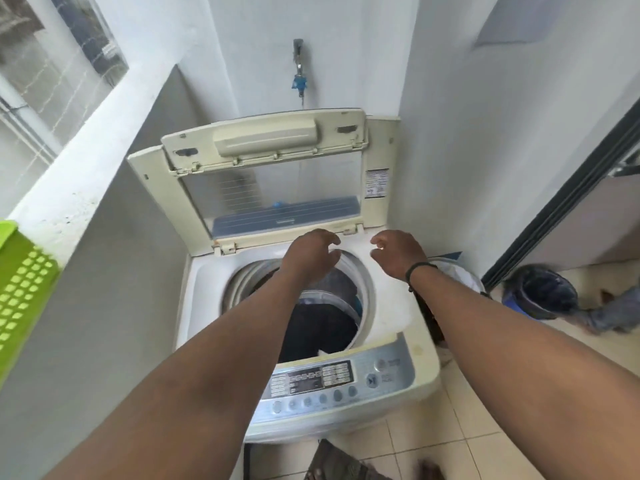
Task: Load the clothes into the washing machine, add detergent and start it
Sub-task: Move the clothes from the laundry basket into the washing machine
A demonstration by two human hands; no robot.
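A cream top-loading washing machine (pixel 398 306) stands in front of me with its folding lid (pixel 270 174) raised against the wall. Dark and grey clothes (pixel 322 323) lie inside the round drum. My left hand (pixel 310 256) hovers over the back of the drum opening, fingers loosely curled, holding nothing. My right hand (pixel 398 252) hovers over the machine's top deck near the lid hinge, fingers relaxed and empty, a dark band on its wrist. The control panel (pixel 332 382) with buttons faces me at the front.
A green perforated basket (pixel 20 292) sits on the white ledge at the left. A tap (pixel 298 67) is on the wall behind. A blue bin (pixel 540 296) and a cloth lie on the tiled floor at the right, beside a sliding door frame (pixel 568 188).
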